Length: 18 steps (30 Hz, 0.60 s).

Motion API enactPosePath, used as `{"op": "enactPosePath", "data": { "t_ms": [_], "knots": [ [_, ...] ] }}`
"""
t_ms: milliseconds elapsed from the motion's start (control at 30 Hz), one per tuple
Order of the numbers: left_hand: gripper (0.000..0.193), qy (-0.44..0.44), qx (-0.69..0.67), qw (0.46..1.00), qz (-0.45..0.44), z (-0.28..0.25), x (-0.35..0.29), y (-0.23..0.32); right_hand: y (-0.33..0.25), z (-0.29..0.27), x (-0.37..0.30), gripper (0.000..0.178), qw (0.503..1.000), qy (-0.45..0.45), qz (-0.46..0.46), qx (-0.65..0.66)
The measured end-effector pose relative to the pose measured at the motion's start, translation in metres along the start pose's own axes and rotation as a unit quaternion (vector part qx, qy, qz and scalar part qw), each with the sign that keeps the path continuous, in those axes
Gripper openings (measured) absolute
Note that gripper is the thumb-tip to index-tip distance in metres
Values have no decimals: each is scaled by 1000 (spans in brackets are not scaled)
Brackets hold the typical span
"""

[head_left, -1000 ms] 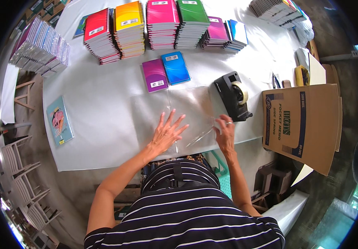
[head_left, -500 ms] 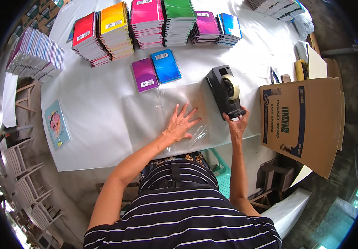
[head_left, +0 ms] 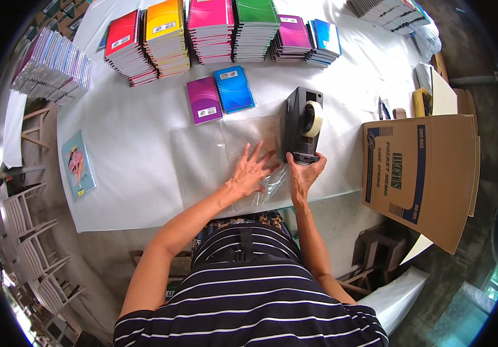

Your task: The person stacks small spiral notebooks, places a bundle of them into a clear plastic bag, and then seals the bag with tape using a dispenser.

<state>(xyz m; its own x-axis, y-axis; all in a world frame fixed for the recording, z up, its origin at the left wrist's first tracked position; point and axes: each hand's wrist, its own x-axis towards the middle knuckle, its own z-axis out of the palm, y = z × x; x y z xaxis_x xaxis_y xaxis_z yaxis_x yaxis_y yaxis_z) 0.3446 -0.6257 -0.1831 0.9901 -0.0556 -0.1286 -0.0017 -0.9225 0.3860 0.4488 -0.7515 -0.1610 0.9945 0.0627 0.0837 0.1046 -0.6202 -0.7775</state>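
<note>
My left hand (head_left: 252,172) lies with fingers spread on a clear plastic sheet (head_left: 200,153), which is creased and shiny near the table's front edge. To its right, my right hand (head_left: 305,172) grips the near end of a black tape dispenser (head_left: 295,124), thumb on the left and fingers on the right. A roll of tape (head_left: 313,120) sits in the dispenser, whose near end is beside the sheet's right side. Just beyond the sheet are two spiral notebooks side by side, a purple notebook (head_left: 205,99) and a blue notebook (head_left: 234,88).
Stacks of coloured notebooks (head_left: 211,34) line the table's far side, with a wrapped pile (head_left: 52,66) at far left. A teal notebook (head_left: 79,165) lies at left. A cardboard box (head_left: 419,168) stands at right, near a pen (head_left: 383,108).
My right hand has brought the tape dispenser leftward, closer to my left hand, and turned it straighter. My left hand stays spread on the plastic sheet.
</note>
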Motion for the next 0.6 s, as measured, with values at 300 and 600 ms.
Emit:
{"op": "enactPosePath", "data": {
  "t_ms": [300,600],
  "knots": [
    [69,26,46,997,58,6,-7,2,26,5,-6,77,998,-12,-67,-6],
    [50,110,-1,973,203,40,-29,1,28,-32,-5,80,991,-37,-130,-24]
  ]
}}
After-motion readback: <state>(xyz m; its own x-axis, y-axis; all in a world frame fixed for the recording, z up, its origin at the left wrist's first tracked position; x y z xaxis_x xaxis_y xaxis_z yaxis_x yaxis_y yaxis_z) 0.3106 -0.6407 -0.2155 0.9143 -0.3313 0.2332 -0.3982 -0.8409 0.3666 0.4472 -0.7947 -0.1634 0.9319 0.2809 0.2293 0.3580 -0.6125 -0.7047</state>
